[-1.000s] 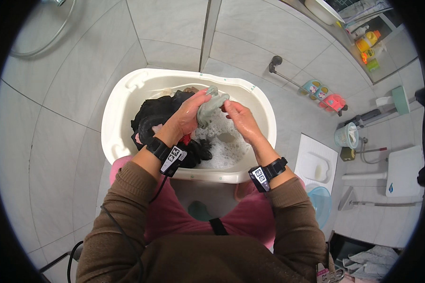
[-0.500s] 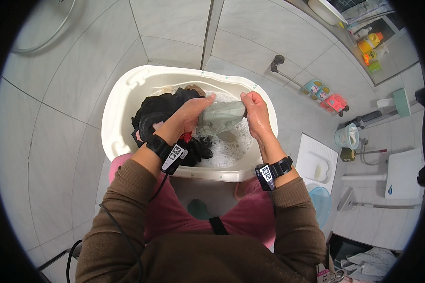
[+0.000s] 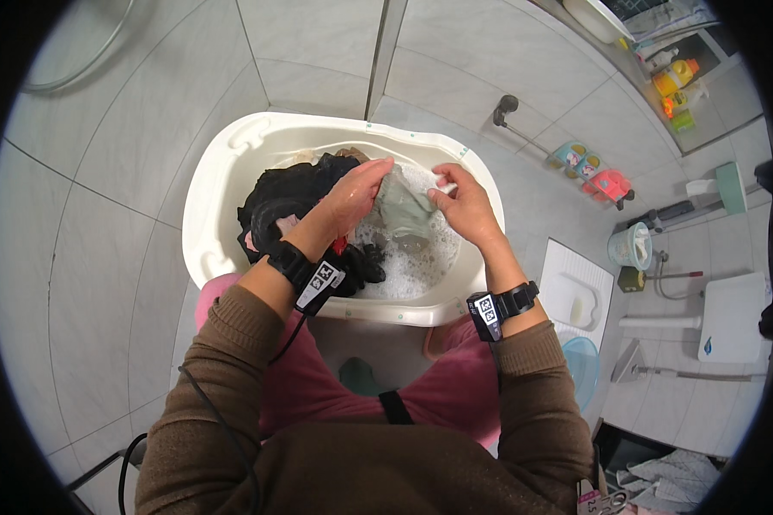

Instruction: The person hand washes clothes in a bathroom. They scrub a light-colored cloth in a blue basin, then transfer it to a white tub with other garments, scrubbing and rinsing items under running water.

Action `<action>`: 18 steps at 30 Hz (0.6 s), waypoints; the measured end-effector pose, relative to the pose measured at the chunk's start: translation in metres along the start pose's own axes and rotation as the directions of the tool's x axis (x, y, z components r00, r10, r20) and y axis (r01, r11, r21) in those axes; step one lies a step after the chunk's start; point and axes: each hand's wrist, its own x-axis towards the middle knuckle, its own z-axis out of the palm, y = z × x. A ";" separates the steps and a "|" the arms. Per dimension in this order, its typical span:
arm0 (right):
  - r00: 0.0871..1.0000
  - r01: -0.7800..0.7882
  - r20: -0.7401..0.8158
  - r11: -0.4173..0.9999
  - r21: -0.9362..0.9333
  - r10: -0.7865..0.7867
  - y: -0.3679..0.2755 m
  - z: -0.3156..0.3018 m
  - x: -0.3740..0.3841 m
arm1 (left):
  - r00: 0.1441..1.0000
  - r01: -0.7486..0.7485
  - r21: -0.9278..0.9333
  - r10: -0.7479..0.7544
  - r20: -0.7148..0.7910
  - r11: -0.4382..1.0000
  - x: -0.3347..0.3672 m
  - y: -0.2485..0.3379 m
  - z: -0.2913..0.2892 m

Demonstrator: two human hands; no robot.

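A pale green wet cloth (image 3: 406, 210) hangs over the foamy water in a white plastic tub (image 3: 199, 197). My left hand (image 3: 352, 199) is closed on the cloth's upper left part, with thumb and fingers at its edge. My right hand (image 3: 466, 206) is beside the cloth's right edge, its thumb and index finger apart with a gap between them. Whether the thumb tip still touches the cloth is hard to make out. Black wet clothes (image 3: 279, 190) are heaped in the tub's left half, with bits of pink and red showing among them.
The tub stands on grey tiles in front of my knees. Right of it are a squat toilet (image 3: 575, 296), a blue basin (image 3: 581, 373) and a small bin (image 3: 631, 247). A wall rail (image 3: 537, 148) holds slippers, and bottles (image 3: 674, 77) stand on a ledge.
The cloth, stretched between both hands before, now droops from my left hand. My right hand's fingers have opened away from its right end.
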 end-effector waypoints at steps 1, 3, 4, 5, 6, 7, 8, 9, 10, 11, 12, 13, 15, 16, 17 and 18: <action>0.996 0.084 0.027 0.994 0.073 -0.086 -0.003 0.001 -0.002 | 1.000 0.001 0.087 0.000 -0.015 0.996 -0.001 0.002 0.002; 0.966 0.211 0.099 0.951 0.224 -0.237 -0.009 0.005 -0.006 | 0.999 0.036 0.252 -0.030 -0.027 0.967 -0.003 0.005 0.002; 0.966 0.168 0.148 0.950 0.263 -0.212 -0.012 0.007 -0.007 | 0.998 0.070 0.330 -0.064 -0.029 0.941 -0.003 0.007 0.001; 0.958 0.157 0.182 0.936 0.316 -0.222 -0.014 0.008 -0.008 | 0.993 0.118 0.408 -0.102 -0.060 0.906 -0.004 0.008 -0.001; 0.947 0.152 0.212 0.920 0.360 -0.239 -0.016 0.008 -0.008 | 0.997 0.077 0.434 -0.081 -0.008 0.897 -0.004 0.010 -0.002; 0.950 0.077 0.257 0.930 0.359 -0.177 -0.017 0.009 -0.008 | 0.998 0.050 0.461 -0.065 0.017 0.886 -0.005 0.010 -0.003; 0.946 0.009 0.301 0.938 0.347 -0.120 -0.018 0.009 -0.007 | 0.998 0.012 0.480 -0.037 0.043 0.877 -0.005 0.010 -0.003; 0.937 -0.058 0.343 0.941 0.332 -0.064 -0.017 0.010 -0.006 | 0.998 0.017 0.484 -0.046 0.048 0.875 -0.005 0.010 -0.003; 0.938 -0.048 0.344 0.959 0.281 -0.053 -0.016 0.010 -0.005 | 0.998 0.010 0.482 -0.041 0.054 0.876 -0.006 0.009 -0.003; 0.938 -0.039 0.345 0.973 0.228 -0.043 -0.014 0.011 -0.004 | 0.995 -0.012 0.475 -0.036 0.093 0.880 -0.006 0.007 -0.003; 0.943 -0.021 0.331 0.984 0.175 -0.039 -0.012 0.012 -0.003 | 0.997 0.007 0.499 -0.045 0.065 0.867 -0.006 0.006 -0.003; 0.952 0.048 0.293 0.989 0.139 -0.088 -0.010 0.014 -0.002 | 0.996 0.011 0.517 -0.056 0.071 0.856 -0.006 0.005 -0.003; 0.961 0.172 0.211 0.984 0.042 -0.177 -0.006 0.015 -0.001 | 0.994 0.034 0.546 -0.083 0.065 0.837 -0.005 0.004 -0.004; 0.959 0.188 0.201 0.979 0.074 -0.199 -0.005 0.015 0.000 | 0.993 0.053 0.557 -0.100 0.055 0.829 -0.005 0.003 -0.005; 0.958 0.180 0.211 0.979 0.094 -0.196 -0.003 0.013 0.000 | 0.992 0.075 0.569 -0.121 0.044 0.819 -0.005 0.004 -0.006; 0.956 0.171 0.221 0.979 0.114 -0.193 -0.002 0.010 0.000 | 0.991 0.050 0.573 -0.110 0.070 0.818 -0.005 0.004 -0.007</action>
